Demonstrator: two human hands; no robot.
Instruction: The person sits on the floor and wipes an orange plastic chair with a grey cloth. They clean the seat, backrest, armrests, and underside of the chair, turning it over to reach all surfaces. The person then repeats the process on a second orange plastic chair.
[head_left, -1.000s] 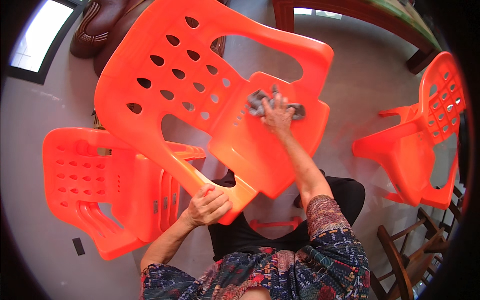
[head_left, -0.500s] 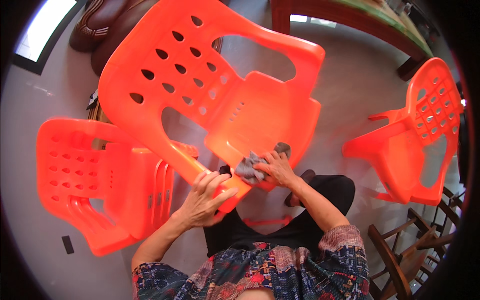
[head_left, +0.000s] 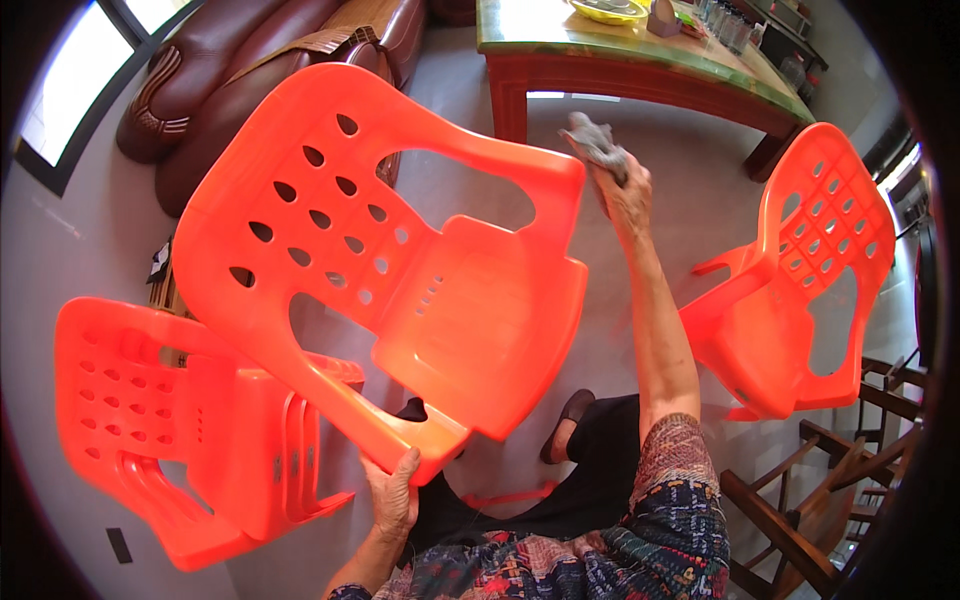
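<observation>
An orange plastic armchair (head_left: 470,330) with teardrop holes in its backrest fills the middle of the view, tilted in front of me. My left hand (head_left: 392,492) grips the front end of its near armrest, thumb on top and the fingers partly hidden beneath. Out at the far armrest's front corner, my right hand (head_left: 628,195) is closed round a crumpled grey cloth (head_left: 597,145). The cloth is by the corner's outer edge; whether it touches the plastic I cannot tell.
Stacked orange chairs (head_left: 240,440) stand at the left, and another orange chair (head_left: 780,330) at the right. Behind are a brown leather sofa (head_left: 215,95) and a green-topped wooden table (head_left: 640,65). Dark wooden chair frames (head_left: 800,510) occupy the lower right.
My right hand has carried the cloth from the seat's near front edge out to the far armrest. My left hand now wraps the near armrest's end. The view has shifted, showing more sofa and table.
</observation>
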